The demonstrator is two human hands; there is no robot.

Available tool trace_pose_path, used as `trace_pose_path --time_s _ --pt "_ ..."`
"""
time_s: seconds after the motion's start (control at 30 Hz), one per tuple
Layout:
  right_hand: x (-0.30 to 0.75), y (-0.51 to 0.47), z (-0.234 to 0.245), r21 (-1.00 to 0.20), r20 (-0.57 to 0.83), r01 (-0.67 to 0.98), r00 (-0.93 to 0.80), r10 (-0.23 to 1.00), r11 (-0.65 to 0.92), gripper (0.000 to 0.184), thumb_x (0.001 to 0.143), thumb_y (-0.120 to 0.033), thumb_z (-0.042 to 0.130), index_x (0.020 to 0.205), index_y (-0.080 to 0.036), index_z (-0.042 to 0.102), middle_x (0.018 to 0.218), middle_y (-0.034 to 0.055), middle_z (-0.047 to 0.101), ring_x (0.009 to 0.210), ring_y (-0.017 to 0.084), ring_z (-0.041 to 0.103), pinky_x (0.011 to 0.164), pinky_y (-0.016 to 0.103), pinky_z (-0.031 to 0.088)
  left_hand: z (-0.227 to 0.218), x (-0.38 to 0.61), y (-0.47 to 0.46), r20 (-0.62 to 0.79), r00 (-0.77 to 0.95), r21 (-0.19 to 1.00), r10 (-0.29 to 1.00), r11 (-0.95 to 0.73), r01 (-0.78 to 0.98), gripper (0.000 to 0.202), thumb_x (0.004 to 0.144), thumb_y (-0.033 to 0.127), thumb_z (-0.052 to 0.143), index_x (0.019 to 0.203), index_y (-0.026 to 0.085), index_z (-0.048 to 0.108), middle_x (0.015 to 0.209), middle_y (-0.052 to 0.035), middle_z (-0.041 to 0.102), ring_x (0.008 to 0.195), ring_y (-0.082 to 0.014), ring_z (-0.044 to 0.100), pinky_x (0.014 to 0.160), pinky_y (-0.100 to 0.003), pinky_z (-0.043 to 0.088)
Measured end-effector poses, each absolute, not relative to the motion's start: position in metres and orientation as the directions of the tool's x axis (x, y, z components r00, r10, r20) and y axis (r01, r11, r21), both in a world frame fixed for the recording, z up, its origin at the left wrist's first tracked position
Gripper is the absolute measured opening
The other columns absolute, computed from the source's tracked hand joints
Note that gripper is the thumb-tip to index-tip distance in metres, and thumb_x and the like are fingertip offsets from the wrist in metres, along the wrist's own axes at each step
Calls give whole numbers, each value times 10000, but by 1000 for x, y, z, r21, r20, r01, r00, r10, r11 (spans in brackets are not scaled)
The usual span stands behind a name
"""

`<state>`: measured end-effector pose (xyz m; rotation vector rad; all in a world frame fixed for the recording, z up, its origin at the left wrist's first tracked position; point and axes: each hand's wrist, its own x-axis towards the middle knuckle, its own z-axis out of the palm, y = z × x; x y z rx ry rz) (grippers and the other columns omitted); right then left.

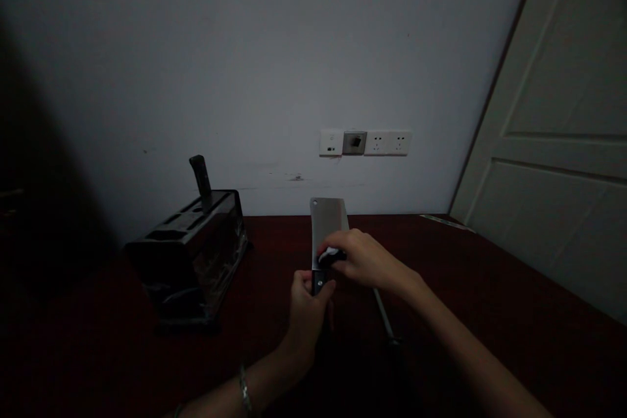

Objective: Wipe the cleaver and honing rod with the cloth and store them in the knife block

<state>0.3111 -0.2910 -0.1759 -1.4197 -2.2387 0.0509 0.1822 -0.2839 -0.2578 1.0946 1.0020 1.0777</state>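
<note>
My left hand (307,313) is closed round the dark handle of a cleaver (327,228), holding its broad steel blade upright over the dark red table (490,300). My right hand (360,260) is closed on a small black-and-white object (332,255) pressed against the lower part of the blade, just above the handle. I cannot make out what that object is. A bracelet sits on my left wrist.
A dark knife block (191,255) stands at the left with one black knife handle (200,179) sticking up from it. A thin steel rod (385,317) lies on the table under my right forearm. Wall sockets (365,142) and a door (563,144) lie behind.
</note>
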Motion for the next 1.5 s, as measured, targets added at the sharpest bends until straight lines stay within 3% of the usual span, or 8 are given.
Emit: trace_pose_path --time_s 0.27,0.43,0.63,1.0,1.5 --pt "304 -286 -181 -444 315 748 -385 868 493 206 696 -120 558 843 -209 671 792 15 683 732 145 605 657 256 414 -254 182 -292 -93 213 974 973 133 -186 338 628 290 654 769 202 359 412 114 439 262 -64 383 272 -163 285" --pt "313 -291 -173 -437 237 762 -414 879 477 203 696 -127 566 834 -210 688 754 16 676 682 132 595 618 238 399 -248 182 -298 -154 256 961 954 204 -184 339 627 296 645 788 204 362 399 114 441 259 -68 364 260 -169 288" --pt "304 -291 -176 -465 254 736 -421 871 491 210 683 -104 554 828 -187 682 746 18 677 675 125 591 605 226 398 -248 182 -303 -171 274 963 946 220 -158 292 664 276 600 776 210 338 390 119 426 256 -66 362 270 -166 286" --pt "313 -300 -166 -426 204 788 -394 896 444 171 682 -133 580 801 -202 682 736 23 661 662 131 580 569 228 377 -245 181 -301 -159 277 968 948 205 -144 245 681 203 568 811 196 361 421 117 439 260 -60 365 268 -163 284" --pt "316 -298 -165 -334 239 833 -378 894 441 188 650 -96 571 774 -195 671 706 19 648 652 128 565 576 237 359 -249 180 -285 -100 285 980 953 144 -140 288 604 264 639 765 190 413 415 107 449 263 -69 373 266 -178 297"
